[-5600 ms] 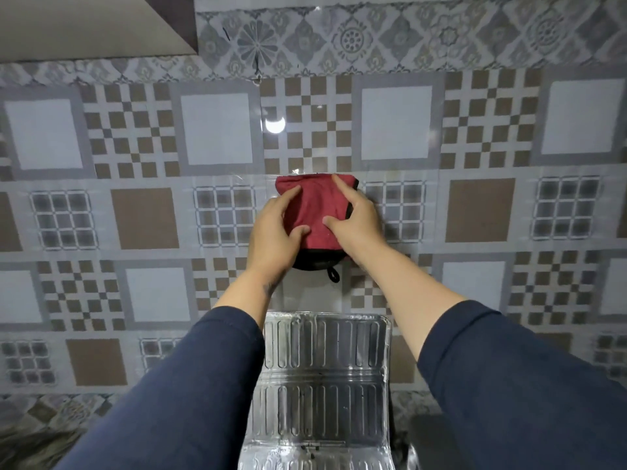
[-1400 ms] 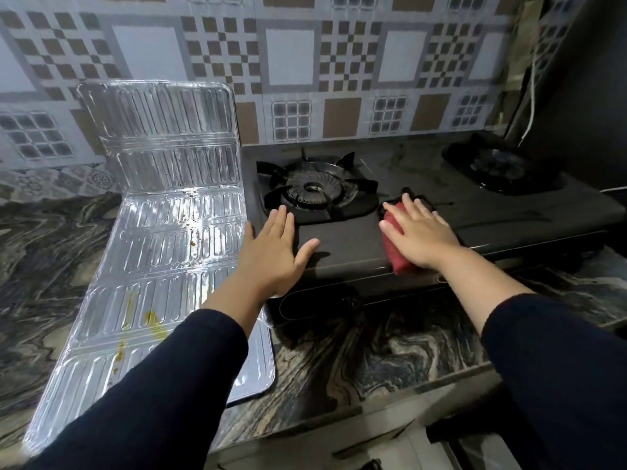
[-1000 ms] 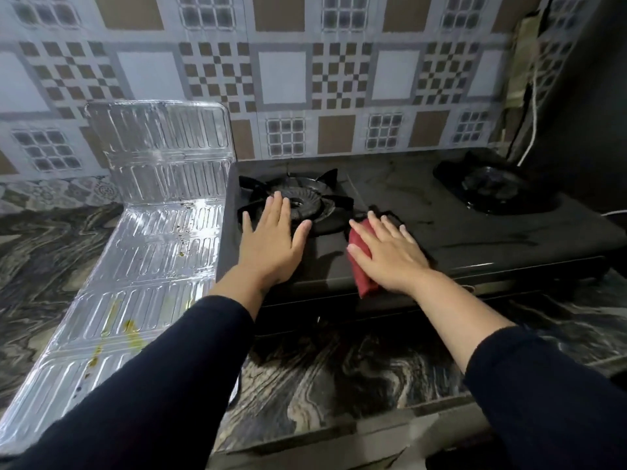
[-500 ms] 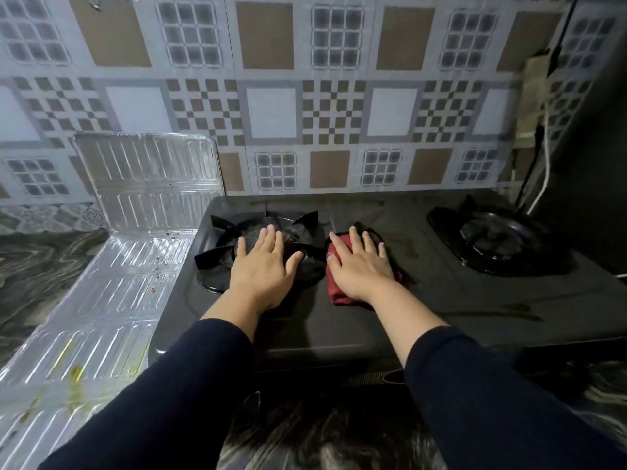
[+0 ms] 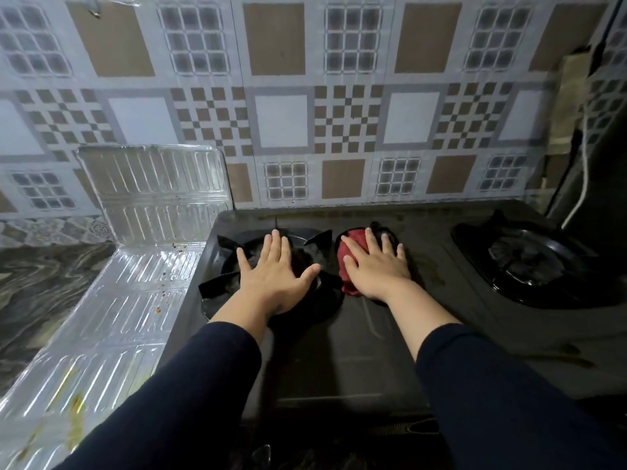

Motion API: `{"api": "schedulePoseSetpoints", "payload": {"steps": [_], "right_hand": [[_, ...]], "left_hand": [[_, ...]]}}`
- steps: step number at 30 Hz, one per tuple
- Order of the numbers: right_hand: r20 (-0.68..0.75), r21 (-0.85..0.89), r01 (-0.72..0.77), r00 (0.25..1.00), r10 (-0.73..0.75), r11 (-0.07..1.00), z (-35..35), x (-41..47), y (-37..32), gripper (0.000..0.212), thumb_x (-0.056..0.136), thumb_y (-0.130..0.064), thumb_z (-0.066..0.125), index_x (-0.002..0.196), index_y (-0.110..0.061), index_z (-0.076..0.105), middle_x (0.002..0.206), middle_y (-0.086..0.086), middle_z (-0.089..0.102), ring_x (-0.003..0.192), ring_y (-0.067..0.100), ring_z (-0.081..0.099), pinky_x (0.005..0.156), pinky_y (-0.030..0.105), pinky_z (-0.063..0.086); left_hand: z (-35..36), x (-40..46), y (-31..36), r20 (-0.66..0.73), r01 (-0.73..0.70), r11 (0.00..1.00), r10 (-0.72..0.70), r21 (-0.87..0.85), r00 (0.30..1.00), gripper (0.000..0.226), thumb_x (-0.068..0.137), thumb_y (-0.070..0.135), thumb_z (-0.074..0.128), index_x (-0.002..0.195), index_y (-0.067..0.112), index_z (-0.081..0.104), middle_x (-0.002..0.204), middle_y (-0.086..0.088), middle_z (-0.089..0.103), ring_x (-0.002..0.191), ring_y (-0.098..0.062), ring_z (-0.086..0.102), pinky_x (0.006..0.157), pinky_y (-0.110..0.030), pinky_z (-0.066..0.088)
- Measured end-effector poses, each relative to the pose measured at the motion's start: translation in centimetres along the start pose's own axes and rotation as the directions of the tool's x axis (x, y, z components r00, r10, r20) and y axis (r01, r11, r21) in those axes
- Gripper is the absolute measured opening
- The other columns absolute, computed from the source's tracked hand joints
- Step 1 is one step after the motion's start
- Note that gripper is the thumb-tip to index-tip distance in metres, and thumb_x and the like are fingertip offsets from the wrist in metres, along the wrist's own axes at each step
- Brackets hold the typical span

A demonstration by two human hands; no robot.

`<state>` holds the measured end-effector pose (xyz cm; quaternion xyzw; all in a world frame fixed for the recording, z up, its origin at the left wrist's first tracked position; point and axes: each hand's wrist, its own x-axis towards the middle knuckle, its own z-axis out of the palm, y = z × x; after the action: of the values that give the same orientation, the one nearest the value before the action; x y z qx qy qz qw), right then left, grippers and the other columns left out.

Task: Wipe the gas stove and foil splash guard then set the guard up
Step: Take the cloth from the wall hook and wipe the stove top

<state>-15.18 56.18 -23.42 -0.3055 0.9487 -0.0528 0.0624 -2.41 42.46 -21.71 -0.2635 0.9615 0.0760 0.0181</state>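
Observation:
The black gas stove (image 5: 373, 334) fills the middle of the view. My right hand (image 5: 375, 266) presses flat on a red cloth (image 5: 353, 242) on the stove top between the two burners. My left hand (image 5: 274, 273) lies flat, fingers spread, on the left burner (image 5: 224, 290) and holds nothing. The foil splash guard (image 5: 135, 300) lies to the left of the stove, its far panel bent up against the tiled wall. Yellow and brown stains dot its near panels.
The right burner (image 5: 529, 262) sits at the stove's right end. A white cable (image 5: 582, 184) hangs down the dark corner behind it. A dark marbled counter (image 5: 40, 300) extends left of the foil. The patterned tile wall (image 5: 305, 113) stands right behind the stove.
My right hand has slid the red cloth from the stove's front edge leftward and toward the back, between the burners. My left hand moved up onto the left burner. The view has come closer.

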Motion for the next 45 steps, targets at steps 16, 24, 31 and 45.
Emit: {"api": "schedulePoseSetpoints", "payload": {"steps": [16, 24, 31, 45], "right_hand": [[0.013, 0.010, -0.106, 0.994, 0.106, 0.994, -0.2, 4.5, 0.2, 0.053, 0.096, -0.054, 0.012, 0.147, -0.048, 0.000, 0.161, 0.001, -0.010, 0.147, 0.031, -0.009, 0.117, 0.052, -0.006], [0.057, -0.041, 0.156, 0.986, -0.154, 0.987, -0.7, 5.1, 2.3, 0.049, 0.096, -0.058, 0.014, 0.143, -0.055, 0.002, 0.160, -0.008, -0.011, 0.148, 0.020, -0.007, 0.117, 0.046, -0.006], [0.108, -0.030, 0.012, 0.994, -0.009, 0.999, -1.9, 12.7, -0.3, 0.057, 0.094, -0.063, 0.013, 0.147, -0.048, -0.003, 0.160, 0.001, -0.014, 0.146, 0.032, -0.013, 0.115, 0.055, -0.010], [0.340, -0.053, 0.149, 0.932, -0.122, 0.987, -3.1, 15.8, -2.1, 0.070, 0.085, -0.076, 0.021, 0.142, -0.052, -0.012, 0.158, -0.005, -0.022, 0.146, 0.028, -0.018, 0.109, 0.066, -0.011]], "left_hand": [[-0.1, 4.3, -2.8, -0.042, -0.070, 0.997, 0.071, 0.016, 0.997, 0.096, 0.082, 0.077, 0.012, 0.151, 0.012, -0.008, 0.161, 0.000, -0.006, 0.147, -0.010, -0.010, 0.117, -0.052, -0.010], [0.0, 4.3, -3.0, -0.045, -0.075, 0.997, 0.077, 0.036, 0.996, 0.101, 0.079, 0.080, 0.011, 0.150, 0.013, -0.014, 0.160, 0.001, -0.014, 0.146, -0.010, -0.014, 0.115, -0.054, -0.014], [0.0, 4.2, -2.8, -0.054, -0.067, 0.997, 0.069, 0.038, 0.996, 0.101, 0.079, 0.081, 0.013, 0.149, 0.014, -0.016, 0.159, 0.003, -0.019, 0.145, -0.010, -0.017, 0.115, -0.052, -0.016], [-1.0, 3.3, -7.3, -0.134, 0.106, 0.994, -0.104, 0.008, 0.985, 0.073, 0.094, 0.060, 0.014, 0.152, 0.019, -0.005, 0.160, 0.002, -0.015, 0.146, -0.010, -0.016, 0.118, -0.046, -0.012]]}}
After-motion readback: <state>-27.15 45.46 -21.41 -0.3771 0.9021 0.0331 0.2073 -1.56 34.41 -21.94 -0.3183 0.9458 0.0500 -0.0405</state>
